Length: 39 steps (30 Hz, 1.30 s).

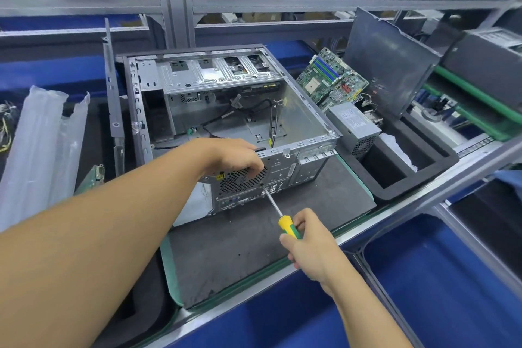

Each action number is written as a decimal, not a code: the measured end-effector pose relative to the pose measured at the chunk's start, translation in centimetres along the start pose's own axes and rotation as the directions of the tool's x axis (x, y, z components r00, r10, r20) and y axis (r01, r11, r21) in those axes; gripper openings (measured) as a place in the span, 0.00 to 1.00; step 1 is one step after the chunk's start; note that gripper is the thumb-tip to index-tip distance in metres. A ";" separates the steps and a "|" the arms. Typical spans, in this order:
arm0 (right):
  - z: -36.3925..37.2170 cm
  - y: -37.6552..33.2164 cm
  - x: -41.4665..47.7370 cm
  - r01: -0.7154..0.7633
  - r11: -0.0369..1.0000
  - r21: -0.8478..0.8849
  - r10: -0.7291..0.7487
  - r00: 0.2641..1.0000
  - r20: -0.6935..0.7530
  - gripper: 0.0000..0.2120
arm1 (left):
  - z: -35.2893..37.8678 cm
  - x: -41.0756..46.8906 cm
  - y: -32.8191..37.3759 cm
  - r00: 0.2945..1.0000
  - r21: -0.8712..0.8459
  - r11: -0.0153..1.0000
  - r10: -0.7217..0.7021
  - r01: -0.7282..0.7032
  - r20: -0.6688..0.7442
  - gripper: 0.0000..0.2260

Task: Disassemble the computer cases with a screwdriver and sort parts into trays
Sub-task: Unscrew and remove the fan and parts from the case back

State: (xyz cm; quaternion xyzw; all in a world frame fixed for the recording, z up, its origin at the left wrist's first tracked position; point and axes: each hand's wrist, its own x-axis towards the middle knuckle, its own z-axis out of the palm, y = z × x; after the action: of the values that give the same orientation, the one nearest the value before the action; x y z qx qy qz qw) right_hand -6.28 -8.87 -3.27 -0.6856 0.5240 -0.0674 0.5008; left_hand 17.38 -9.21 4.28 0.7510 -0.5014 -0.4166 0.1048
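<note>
Head view: right hand [309,243] fingers clamp the screwdriver [278,213], its tip at the computer case [285,172] rear panel. Left hand [240,158] fingers curl over that panel's top edge, just above the tip.

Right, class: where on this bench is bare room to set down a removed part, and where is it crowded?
Bare: the dark mat in front of the case, beside the screwdriver; also the near pocket of the foam tray. Crowded: the tray's far end, holding power supply, circuit board and panel.
</note>
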 end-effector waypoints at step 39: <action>-0.1 -0.4 -1.6 -0.165 0.957 0.240 0.142 0.984 0.110 0.16 | 0.1 0.0 -0.1 1.000 -0.015 1.000 -0.011 0.010 -0.016 0.14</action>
State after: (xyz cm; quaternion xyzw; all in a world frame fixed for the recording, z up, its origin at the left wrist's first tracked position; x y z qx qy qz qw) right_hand -6.78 -7.68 -2.19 -0.5771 0.5394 -0.0617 0.6100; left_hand 17.42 -9.16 4.12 0.7561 -0.4936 -0.4148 0.1122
